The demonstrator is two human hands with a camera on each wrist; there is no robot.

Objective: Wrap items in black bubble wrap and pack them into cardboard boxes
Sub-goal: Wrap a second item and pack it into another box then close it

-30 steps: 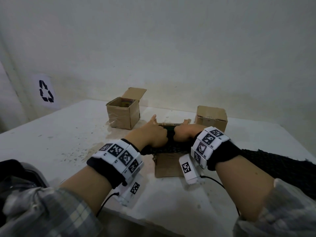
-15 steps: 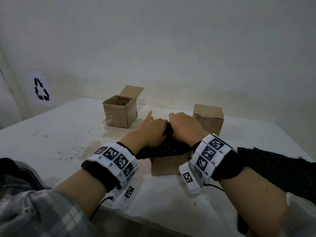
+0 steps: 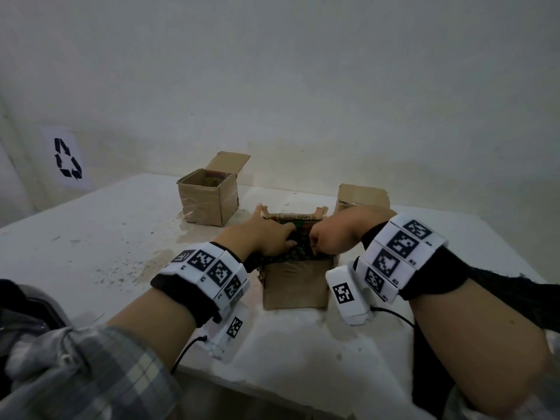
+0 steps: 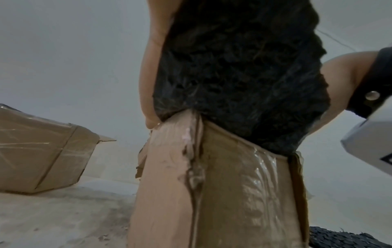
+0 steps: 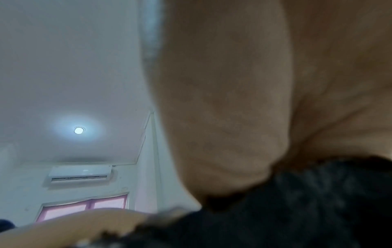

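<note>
1. The white surface [image 3: 91, 237] carries three cardboard boxes.
2. The near box [image 3: 295, 286] stands open at the middle, just in front of the person.
3. An open box [image 3: 209, 201] stands back left; a closed box [image 3: 362, 197] stands back right.
4. A loose sheet of black wrap [image 3: 515, 295] lies at the right edge.
5. The black bubble wrap bundle [image 4: 239, 75] sits in the near box's mouth, bulging above its rim.
6. The left hand [image 3: 263, 237] presses on the bundle, fingers curled over it, forefinger pointing out.
7. The right hand [image 3: 339, 234] grips the bundle's other side, fingers curled.
</note>
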